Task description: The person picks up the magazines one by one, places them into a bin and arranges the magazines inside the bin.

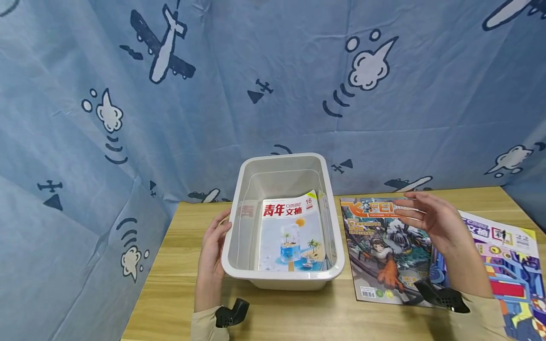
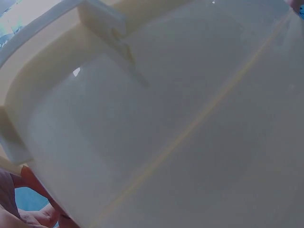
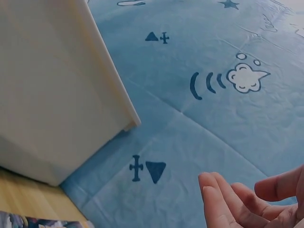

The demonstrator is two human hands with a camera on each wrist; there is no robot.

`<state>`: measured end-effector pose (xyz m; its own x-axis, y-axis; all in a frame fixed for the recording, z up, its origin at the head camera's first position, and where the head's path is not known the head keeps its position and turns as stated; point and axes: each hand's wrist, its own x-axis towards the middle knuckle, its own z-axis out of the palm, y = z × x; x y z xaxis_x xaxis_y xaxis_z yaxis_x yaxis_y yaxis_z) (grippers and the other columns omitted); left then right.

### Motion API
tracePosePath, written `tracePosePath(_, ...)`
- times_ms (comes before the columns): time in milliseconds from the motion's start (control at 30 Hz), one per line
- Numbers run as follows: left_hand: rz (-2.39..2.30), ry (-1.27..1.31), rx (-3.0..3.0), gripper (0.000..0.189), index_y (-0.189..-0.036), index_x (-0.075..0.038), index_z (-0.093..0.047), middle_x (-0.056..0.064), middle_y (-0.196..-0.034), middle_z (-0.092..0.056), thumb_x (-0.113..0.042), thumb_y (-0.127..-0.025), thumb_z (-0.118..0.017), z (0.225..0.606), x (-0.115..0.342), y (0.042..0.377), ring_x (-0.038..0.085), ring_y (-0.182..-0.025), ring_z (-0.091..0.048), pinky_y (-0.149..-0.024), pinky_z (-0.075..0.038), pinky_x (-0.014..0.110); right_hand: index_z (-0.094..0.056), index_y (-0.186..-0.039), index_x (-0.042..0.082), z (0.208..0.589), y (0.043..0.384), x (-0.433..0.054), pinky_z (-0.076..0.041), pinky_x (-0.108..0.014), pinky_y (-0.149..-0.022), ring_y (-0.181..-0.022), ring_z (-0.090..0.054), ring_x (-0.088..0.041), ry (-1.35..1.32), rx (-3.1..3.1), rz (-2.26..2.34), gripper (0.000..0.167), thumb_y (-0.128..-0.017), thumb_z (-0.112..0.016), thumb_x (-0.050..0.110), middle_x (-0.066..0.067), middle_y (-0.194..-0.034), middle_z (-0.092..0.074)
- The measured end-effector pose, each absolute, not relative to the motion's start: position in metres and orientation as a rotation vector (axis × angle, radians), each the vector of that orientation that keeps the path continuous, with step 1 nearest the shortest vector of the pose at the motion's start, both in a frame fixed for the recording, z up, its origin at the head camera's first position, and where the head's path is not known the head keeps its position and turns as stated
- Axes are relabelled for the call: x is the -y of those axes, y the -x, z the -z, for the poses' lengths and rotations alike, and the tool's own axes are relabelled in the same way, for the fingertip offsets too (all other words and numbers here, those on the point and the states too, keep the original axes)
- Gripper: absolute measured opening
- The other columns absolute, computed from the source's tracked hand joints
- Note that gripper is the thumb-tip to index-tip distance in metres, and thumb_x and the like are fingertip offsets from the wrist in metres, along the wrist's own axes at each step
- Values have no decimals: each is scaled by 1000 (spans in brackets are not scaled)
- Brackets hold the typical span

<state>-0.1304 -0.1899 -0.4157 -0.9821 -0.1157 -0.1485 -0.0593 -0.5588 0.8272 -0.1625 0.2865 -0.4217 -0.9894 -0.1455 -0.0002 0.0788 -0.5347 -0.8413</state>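
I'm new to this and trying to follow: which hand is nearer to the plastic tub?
The left hand: it touches the left rim of the tub. The right hand is off to the tub's right, apart from it.

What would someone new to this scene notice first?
Probably the pale tub, central in the head view, holding a red-titled magazine, with the left hand at its left rim. To its right lie a dark magazine and a purple magazine, with the right hand raised above them. Behind everything hangs a blue cloth printed with airplanes.
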Motion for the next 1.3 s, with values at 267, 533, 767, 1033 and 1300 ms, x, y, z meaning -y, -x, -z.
tracePosePath(267, 2731, -294, 1465, 28, -121, -10, -67, 8, -111, -70, 1, -103, -49, 416, 191, 129, 15, -90, -72, -76, -61, 26, -76, -105, 8, 427, 163, -295, -62, -36, -71, -85, -78, -27, 83, -1496, 2626, 35, -112, -41, 11, -9, -102, -78)
tracePosePath(533, 2731, -285, 1471, 28, -124, -8, -66, 8, -111, -70, 0, -103, -49, 417, 190, 129, 15, -90, -72, -75, -61, 26, -76, -108, 12, 433, 162, -307, -62, -34, -72, -87, -77, -25, 35, -1506, 2593, 35, -113, -41, 14, -7, -102, -78)
tracePosePath(767, 2719, -291, 1482, 28, -124, -8, -65, 8, -114, -69, 0, -103, -49, 417, 189, 129, 16, -94, -71, -79, -61, 27, -77, -106, 17, 438, 160, -315, -62, -33, -72, -86, -77, -22, -57, -1565, 2550, 34, -112, -43, 17, -3, -100, -78)
tracePosePath(1033, 2727, -296, 1474, 28, -127, -6, -63, 9, -115, -68, 0, -103, -50, 418, 188, 130, 16, -94, -71, -79, -61, 27, -74, -105, 18, 446, 159, -328, -63, -34, -72, -86, -77, -23, -115, -1558, 2554, 31, -112, -44, 17, -4, -98, -78)
tracePosePath(1300, 2747, -284, 1455, 28, -126, -6, -63, 8, -113, -68, 0, -102, -49, 419, 186, 130, 14, -92, -71, -76, -60, 25, -74, -104, 23, 452, 152, -347, -63, -32, -73, -86, -77, -18, -184, -1626, 2500, 31, -112, -44, 20, 0, -96, -78)
